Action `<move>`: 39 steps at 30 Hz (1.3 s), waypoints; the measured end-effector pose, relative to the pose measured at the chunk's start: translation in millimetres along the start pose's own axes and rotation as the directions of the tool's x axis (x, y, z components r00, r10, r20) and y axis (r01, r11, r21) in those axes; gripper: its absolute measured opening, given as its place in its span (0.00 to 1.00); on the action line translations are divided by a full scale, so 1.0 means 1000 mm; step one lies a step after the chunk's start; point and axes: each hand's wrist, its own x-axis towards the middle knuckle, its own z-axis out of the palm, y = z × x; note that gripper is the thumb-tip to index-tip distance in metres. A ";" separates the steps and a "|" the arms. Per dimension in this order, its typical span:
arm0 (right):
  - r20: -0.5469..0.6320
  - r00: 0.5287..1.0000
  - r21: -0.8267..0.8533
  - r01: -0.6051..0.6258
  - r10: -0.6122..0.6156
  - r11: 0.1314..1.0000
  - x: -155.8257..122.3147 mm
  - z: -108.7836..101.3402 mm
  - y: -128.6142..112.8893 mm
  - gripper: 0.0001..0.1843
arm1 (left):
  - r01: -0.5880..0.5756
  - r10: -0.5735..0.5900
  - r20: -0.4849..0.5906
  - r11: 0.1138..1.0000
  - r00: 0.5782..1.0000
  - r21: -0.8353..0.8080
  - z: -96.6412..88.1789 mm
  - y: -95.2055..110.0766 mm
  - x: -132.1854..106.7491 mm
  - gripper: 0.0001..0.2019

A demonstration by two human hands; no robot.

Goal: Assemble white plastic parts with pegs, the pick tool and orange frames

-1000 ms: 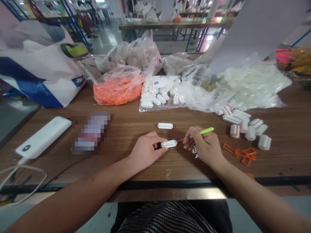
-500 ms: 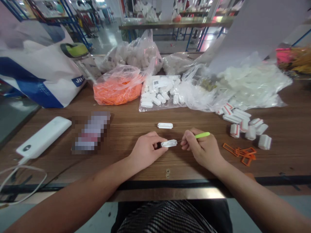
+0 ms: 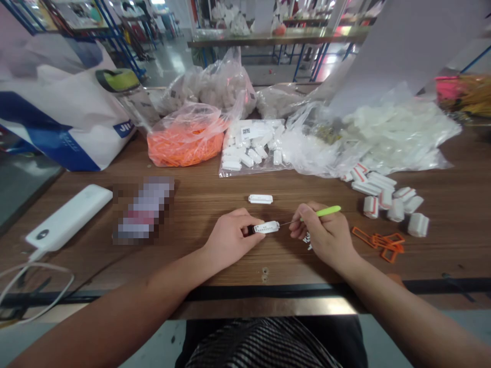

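My left hand (image 3: pixel 233 235) pinches one end of a white plastic connector (image 3: pixel 267 227) with a row of small dark holes, just above the wooden table. My right hand (image 3: pixel 322 232) is closed round a thin metal pick with a lime-green handle (image 3: pixel 326 210). Its shaft points left, and the tip reaches the connector's right end; whether it sits inside a hole is too small to tell. Small white pieces (image 3: pixel 308 239) lie partly hidden beside my right fingers. A similar white connector (image 3: pixel 261 199) rests on the table just beyond my hands.
Orange rectangular frames (image 3: pixel 379 240) and white blocks (image 3: pixel 387 199) lie to the right. Along the back are bags of orange parts (image 3: pixel 187 138), white parts (image 3: pixel 253 148) and pale translucent parts (image 3: pixel 399 133). A white power bank (image 3: pixel 69 217) and a pixelated object (image 3: pixel 146 209) lie left.
My right hand has shifted slightly right with the pick, uncovering small white pieces and more of the shaft. My left hand and the connector have stayed in place.
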 end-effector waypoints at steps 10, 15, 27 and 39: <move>0.004 1.000 -0.087 0.019 -0.019 0.996 0.002 0.002 -0.002 0.22 | 0.002 -0.002 0.003 1.000 1.000 0.003 0.000 -0.001 -0.001 0.09; 0.088 0.982 -0.273 0.185 -0.167 0.944 -0.001 0.002 -0.005 0.20 | 0.018 -0.018 0.001 1.000 1.000 0.001 0.001 -0.001 -0.001 0.09; -0.098 0.981 -0.228 0.141 -0.167 0.963 0.015 -0.022 -0.006 0.19 | 0.011 -0.011 -0.008 0.999 1.000 0.045 0.001 0.000 0.000 0.08; 0.518 0.831 -0.790 0.556 -0.205 0.257 0.036 -0.088 0.036 0.30 | -0.012 0.004 0.027 0.949 1.000 0.314 0.003 0.010 -0.003 0.26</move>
